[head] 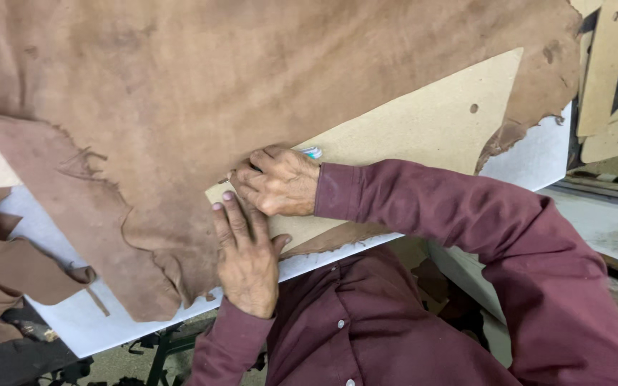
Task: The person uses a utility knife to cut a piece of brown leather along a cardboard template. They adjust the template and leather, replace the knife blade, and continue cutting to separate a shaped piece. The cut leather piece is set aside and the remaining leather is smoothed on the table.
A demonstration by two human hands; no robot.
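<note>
I see my left hand (247, 261) lying flat, fingers (232, 220) spread and released, pressing the brown hide (202, 93) just at the corner of the template (423, 125), which seems to keep both from sliding. My right hand (278, 182) is clenched around a pen (312, 152), only its pale cap end showing; the tip is hidden under my knuckles, so I cannot tell if it touches. The hide drapes over most of the white counter (531, 154), its ragged edge hanging off the near side. The template lies on the hide. More cut patterns (606, 71) lean at far right.
</note>
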